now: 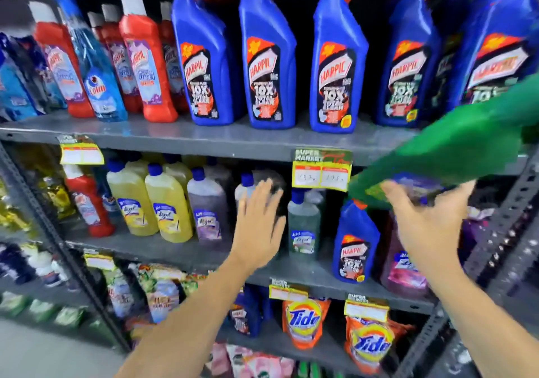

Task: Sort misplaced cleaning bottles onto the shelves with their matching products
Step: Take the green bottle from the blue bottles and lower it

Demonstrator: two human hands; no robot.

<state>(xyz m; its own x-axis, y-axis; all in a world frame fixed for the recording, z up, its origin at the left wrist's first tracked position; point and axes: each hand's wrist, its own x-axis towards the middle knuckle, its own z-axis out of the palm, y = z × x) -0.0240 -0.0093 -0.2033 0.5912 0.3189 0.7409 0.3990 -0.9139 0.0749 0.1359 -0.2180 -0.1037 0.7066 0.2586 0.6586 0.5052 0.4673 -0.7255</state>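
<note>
My right hand (428, 223) grips the base of a blurred green bottle (466, 147), which is tilted in mid-air with its top toward the upper right, in front of the middle shelf (180, 249). My left hand (259, 220) is open, fingers spread, in front of the purple and dark Lizol bottles (207, 214) on that shelf. A small blue Harpic bottle (354, 240) stands among the Lizol bottles just below the green bottle. A red Harpic bottle (87, 202) stands left of the yellow Lizol bottles (167, 205). Large blue Harpic bottles (265, 56) line the top shelf (204, 138).
Red Harpic bottles (145, 56) with a blue Colin spray bottle (96, 80) among them fill the top shelf's left. Yellow price tags (320, 170) hang from the shelf edges. Tide pouches (304, 319) sit on the lower shelf. A perforated metal upright (495, 246) runs down the right.
</note>
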